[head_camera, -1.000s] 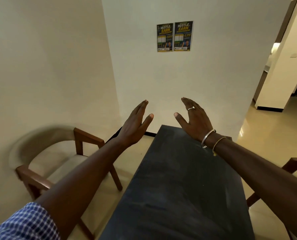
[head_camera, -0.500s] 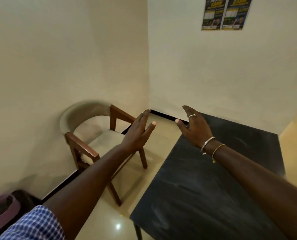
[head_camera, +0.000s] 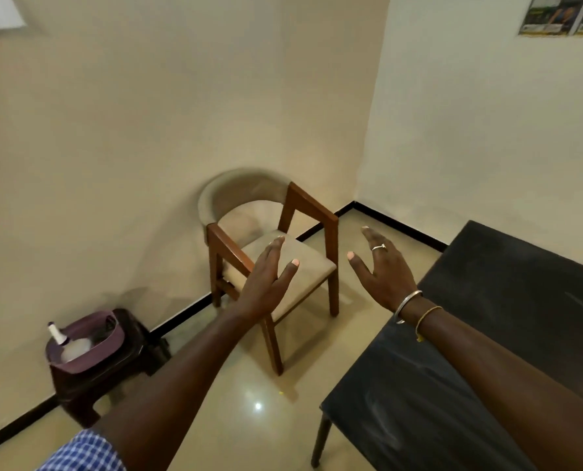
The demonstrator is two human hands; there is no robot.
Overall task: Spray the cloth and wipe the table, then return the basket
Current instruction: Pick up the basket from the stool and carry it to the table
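The basket (head_camera: 89, 345), a dull purple tub, sits on a dark stool (head_camera: 113, 368) against the wall, well to the left of and below the left hand (head_camera: 266, 283). A bottle (head_camera: 66, 345) with a white neck and a pale rounded body stands inside it, leaning toward the wall side; something dark lies behind it in the basket, too blurred to name. No cloth can be made out for sure.

The left hand is held out in the air, fingers straight and close together, thumb spread, palm turned toward the right; it grips nothing. The right hand (head_camera: 385, 273) is raised just beside it, a gap between the two, palm facing left, fingers spread loosely and empty. It wears a ring (head_camera: 378, 247) on one finger and two bangles (head_camera: 414, 309) at the wrist.

Beyond the left hand stands a wooden chair (head_camera: 283, 253) with a beige seat and curved back, set in the corner of the room. Under the right forearm lies the dark surface (head_camera: 507, 317), dull and streaked with pale smears. A blue checked sleeve (head_camera: 86, 452) shows at the left arm's near end. The floor (head_camera: 242, 402) is glossy beige tile with a bright glint on it.
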